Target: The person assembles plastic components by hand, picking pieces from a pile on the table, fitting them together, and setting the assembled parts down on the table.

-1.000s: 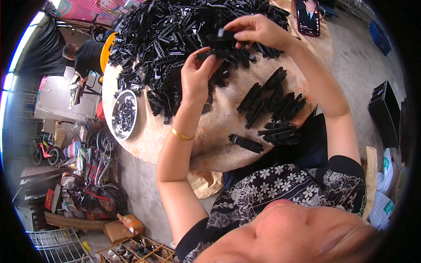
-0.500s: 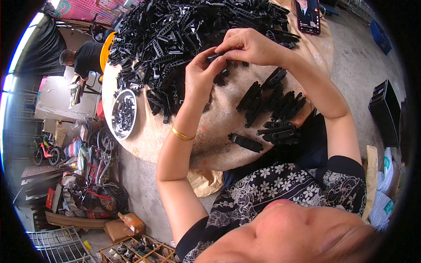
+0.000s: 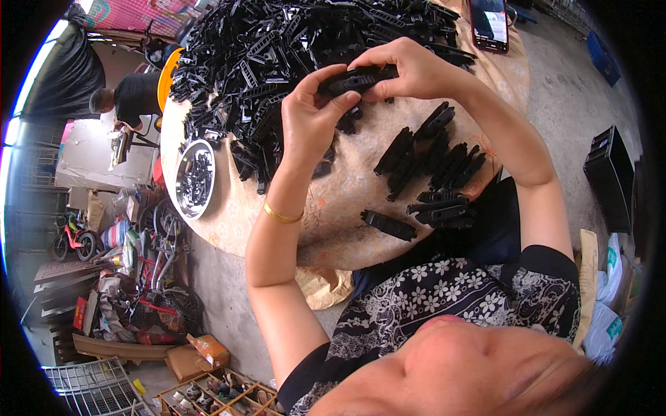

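Between my two hands is a long black plastic part (image 3: 357,81), held level above the table's cloth. The fingers and thumb of my left hand (image 3: 316,104) pinch its left end. Its right end is gripped by my right hand (image 3: 409,69). Behind it rises a big heap of black plastic parts (image 3: 257,55), many of them ladder-like or slotted strips. Closer to me, to the right, lies a group of similar long black pieces (image 3: 437,163), with a single black piece (image 3: 388,225) apart from them near the table's front edge.
A round table with a patterned cloth (image 3: 229,232) carries everything. On its left is a white bowl (image 3: 182,201) of small parts; a phone (image 3: 490,24) lies at the far right. A black crate (image 3: 610,180) stands on the floor. Another person (image 3: 135,97) sits at far left.
My hands have moved slightly apart, and the long black part between them now shows much more fully. The phone's screen shows a different, lighter picture.
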`<state>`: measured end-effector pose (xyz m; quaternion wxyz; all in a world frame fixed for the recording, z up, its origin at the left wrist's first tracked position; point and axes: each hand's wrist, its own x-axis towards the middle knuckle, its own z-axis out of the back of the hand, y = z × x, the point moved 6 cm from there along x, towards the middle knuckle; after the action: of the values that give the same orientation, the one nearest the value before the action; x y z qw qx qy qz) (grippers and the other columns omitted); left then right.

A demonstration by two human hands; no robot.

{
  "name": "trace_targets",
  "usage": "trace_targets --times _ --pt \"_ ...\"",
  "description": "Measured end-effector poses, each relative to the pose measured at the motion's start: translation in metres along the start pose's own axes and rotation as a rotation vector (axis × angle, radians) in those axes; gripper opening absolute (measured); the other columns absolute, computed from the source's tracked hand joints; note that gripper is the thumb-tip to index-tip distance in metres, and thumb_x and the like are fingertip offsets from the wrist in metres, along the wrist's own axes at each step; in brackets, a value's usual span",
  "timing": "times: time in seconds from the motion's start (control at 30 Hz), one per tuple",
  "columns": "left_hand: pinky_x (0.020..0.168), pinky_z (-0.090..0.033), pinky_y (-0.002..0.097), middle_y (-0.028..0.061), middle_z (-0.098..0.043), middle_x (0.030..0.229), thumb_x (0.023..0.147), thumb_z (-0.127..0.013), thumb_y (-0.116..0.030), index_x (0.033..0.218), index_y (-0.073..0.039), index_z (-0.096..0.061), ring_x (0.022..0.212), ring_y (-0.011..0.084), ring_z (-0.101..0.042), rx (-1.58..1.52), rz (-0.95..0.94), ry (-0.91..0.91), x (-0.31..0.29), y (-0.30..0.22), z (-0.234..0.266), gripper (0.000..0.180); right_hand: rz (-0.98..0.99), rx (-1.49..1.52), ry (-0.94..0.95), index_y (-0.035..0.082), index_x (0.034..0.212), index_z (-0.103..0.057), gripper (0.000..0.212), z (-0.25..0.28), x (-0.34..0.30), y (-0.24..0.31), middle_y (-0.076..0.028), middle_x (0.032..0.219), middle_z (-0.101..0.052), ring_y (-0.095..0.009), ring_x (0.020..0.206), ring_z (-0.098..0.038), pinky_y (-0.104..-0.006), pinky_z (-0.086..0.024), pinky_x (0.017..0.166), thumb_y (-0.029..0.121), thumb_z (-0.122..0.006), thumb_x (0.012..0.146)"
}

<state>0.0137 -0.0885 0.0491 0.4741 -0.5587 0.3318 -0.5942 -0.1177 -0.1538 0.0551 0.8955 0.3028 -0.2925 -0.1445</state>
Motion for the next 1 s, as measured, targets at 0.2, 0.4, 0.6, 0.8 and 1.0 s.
trace_targets --times 0.2,0.4,0.6,0.8,1.0 --pt "0.067 -0.049 0.0185 0.0059 -0.065 0.087 0.075 -0.070 0.000 0.105 0.005 -0.061 0.074 0.0070 -0.058 0.051 -0.076 0.011 0.000 -0.004 0.003 0.031 0.000 0.063 -0.063 -0.003 0.109 -0.060 0.041 0.000 0.002 -0.001 -0.009 0.081 -0.066 -0.008 0.072 -0.059 -0.0230 -0.049 0.067 0.007 -0.071 0.071" --pt "0.073 -0.049 0.0197 0.0072 -0.064 0.095 0.078 -0.066 0.000 0.107 0.004 -0.060 0.079 0.0084 -0.059 -0.067 0.132 0.210 -0.013 -0.002 -0.017 0.030 -0.172 0.484 -0.045 0.002 0.101 -0.066 0.043 0.008 0.004 -0.031 -0.007 0.080 -0.067 -0.014 0.072 -0.062 -0.0265 -0.049 0.065 0.040 -0.065 0.081" --pt "0.082 -0.047 0.0300 0.0086 -0.065 0.097 0.078 -0.069 -0.015 0.099 -0.004 -0.066 0.090 0.0176 -0.060 0.292 -0.029 0.639 -0.036 -0.002 -0.057 0.024 -0.021 -0.409 -0.125 0.006 0.104 -0.063 0.048 -0.019 0.004 -0.033 -0.012 0.088 -0.064 -0.025 0.081 -0.061 -0.0347 -0.049 0.073 0.039 -0.070 0.071" --pt "0.071 -0.042 0.0368 0.0090 -0.053 0.082 0.069 -0.072 -0.034 0.073 -0.003 -0.063 0.084 0.0269 -0.049 1.294 -0.369 -0.152 -0.007 0.005 -0.010 0.033 0.020 -0.531 -0.138 0.005 0.104 -0.062 0.037 -0.027 0.003 -0.034 -0.013 0.090 -0.063 -0.030 0.087 -0.059 -0.0383 -0.047 0.078 0.023 -0.066 0.071" --pt "0.073 -0.042 0.0379 0.0106 -0.054 0.084 0.071 -0.070 -0.031 0.074 -0.003 -0.062 0.086 0.0276 -0.049 1.328 -0.273 -0.178 0.002 0.013 -0.010 0.029 -0.089 -0.349 -0.275 0.005 0.097 -0.065 0.024 -0.003 0.003 -0.037 -0.016 0.079 -0.064 -0.030 0.075 -0.063 -0.0366 -0.050 0.071 0.019 -0.055 0.080"
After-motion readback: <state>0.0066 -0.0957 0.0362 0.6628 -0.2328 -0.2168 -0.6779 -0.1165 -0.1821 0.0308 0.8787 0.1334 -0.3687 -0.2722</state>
